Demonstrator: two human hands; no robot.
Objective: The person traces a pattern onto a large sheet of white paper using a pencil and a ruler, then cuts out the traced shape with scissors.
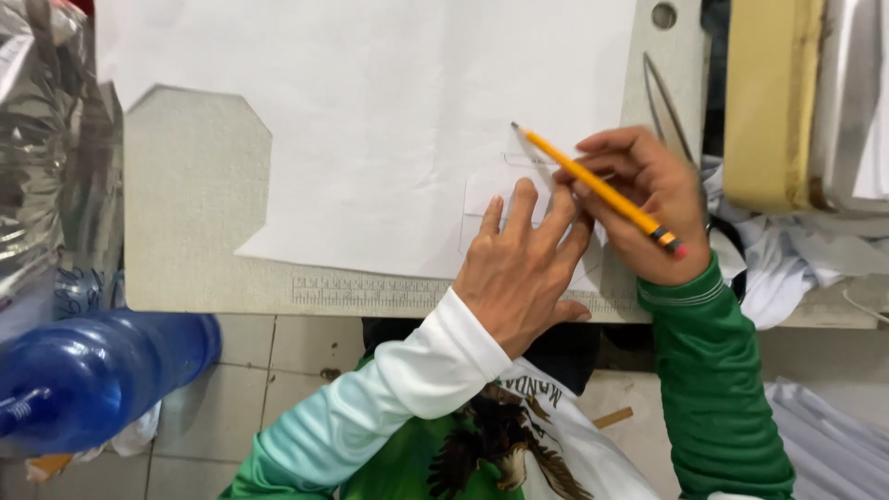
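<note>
A large white paper sheet [370, 120] lies on a grey worktable [194, 204]. A smaller white pattern piece [491, 190] rests on the sheet near the table's front edge. My left hand [523, 268] lies flat on this piece, fingers spread, pressing it down. My right hand [648, 199] grips a yellow pencil [593, 185] with a pink eraser at its rear. The pencil's tip points up and to the left, just above the pattern piece's top edge. A faint pencil outline shows around the piece.
A printed ruler scale [370, 292] runs along the table's front edge. A blue plastic bottle [93, 370] sits at the lower left, with crinkled clear plastic [37, 139] above it. Metal tweezers [669, 106] lie at the upper right; white fabric [787, 259] piles up on the right.
</note>
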